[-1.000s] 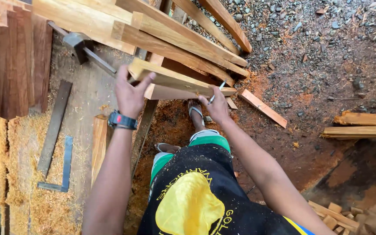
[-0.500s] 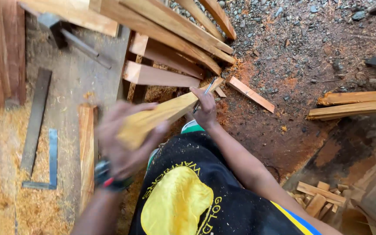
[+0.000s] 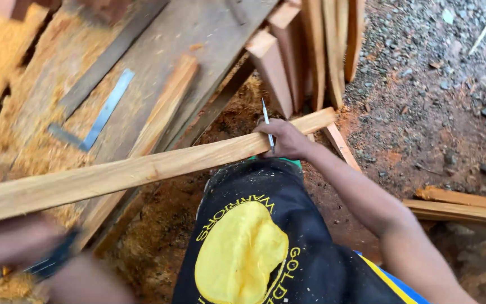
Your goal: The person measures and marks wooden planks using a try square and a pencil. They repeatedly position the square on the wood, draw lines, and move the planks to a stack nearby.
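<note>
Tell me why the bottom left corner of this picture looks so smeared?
Head view: the left hand is motion-blurred beneath the long pale wooden plank; the right hand, holding a thin pencil, and the grey metal square look sharp; daylight is soft, without glare.

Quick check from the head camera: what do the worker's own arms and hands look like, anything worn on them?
Both arms are bare, with no sleeves or gloves in view. The right hand and its forearm show plainly and carry no watch, band or ring that I can make out. The left hand is motion-blurred at the lower left edge; a dark wristwatch with a black strap sits on that wrist.
</note>
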